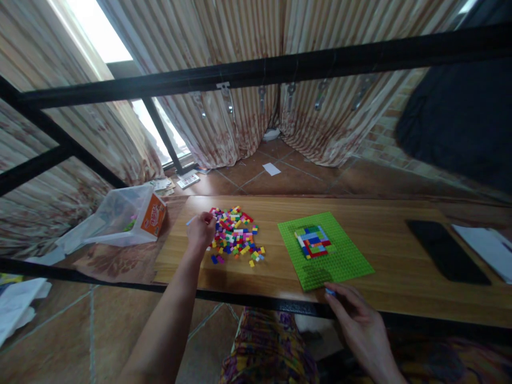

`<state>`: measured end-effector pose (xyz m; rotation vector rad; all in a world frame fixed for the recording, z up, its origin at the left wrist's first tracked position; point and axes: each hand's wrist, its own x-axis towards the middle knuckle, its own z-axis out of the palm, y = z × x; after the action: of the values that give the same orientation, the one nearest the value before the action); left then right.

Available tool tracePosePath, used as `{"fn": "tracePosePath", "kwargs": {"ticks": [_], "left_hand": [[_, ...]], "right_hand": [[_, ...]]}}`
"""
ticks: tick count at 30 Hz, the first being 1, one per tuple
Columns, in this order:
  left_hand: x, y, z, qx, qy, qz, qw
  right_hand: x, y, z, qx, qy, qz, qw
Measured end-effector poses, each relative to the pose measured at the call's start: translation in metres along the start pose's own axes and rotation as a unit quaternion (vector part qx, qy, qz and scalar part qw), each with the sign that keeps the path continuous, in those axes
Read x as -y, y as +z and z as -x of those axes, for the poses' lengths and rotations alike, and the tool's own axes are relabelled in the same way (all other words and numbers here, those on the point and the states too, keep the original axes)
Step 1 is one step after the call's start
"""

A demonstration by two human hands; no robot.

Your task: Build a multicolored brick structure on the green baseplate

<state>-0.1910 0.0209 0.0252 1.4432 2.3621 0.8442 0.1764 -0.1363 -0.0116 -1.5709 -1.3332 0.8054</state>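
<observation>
A pile of small coloured bricks [237,234] lies on the wooden table [400,256]. My left hand [201,230] rests at the pile's left edge, fingers curled, with a small light-blue piece sticking out of it. To the right lies a green baseplate [340,261] with a patch of blue, red and green bricks [313,241] built on it. My right hand [360,325] is at the table's near edge, just below the baseplate's front corner, pinching a small blue brick [330,292].
A clear plastic tub with an orange label [132,216] lies tipped on its side left of the table. A black phone [446,249] and white paper [490,248] lie at the right. A black metal frame bar [280,69] crosses overhead. Curtains hang behind.
</observation>
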Motion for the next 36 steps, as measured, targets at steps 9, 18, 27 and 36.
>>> {"fn": "tracePosePath", "kwargs": {"ticks": [9, 18, 27, 36], "left_hand": [[-0.009, -0.019, 0.050, 0.150, -0.070, 0.494, 0.853], [-0.024, -0.013, 0.079, 0.230, -0.153, 0.629, 0.727], [-0.061, -0.004, 0.129, 0.277, -0.091, 0.600, 0.745], [-0.071, 0.006, 0.161, 0.339, -0.140, 0.612, 0.701]], "right_hand": [[0.014, 0.011, 0.000, 0.018, 0.102, -0.113, 0.988], [0.023, 0.016, -0.007, 0.041, 0.104, -0.160, 0.981], [0.054, 0.034, -0.014, 0.069, 0.004, -0.094, 0.993], [0.086, 0.064, -0.025, 0.121, -0.237, 0.100, 0.959]]}}
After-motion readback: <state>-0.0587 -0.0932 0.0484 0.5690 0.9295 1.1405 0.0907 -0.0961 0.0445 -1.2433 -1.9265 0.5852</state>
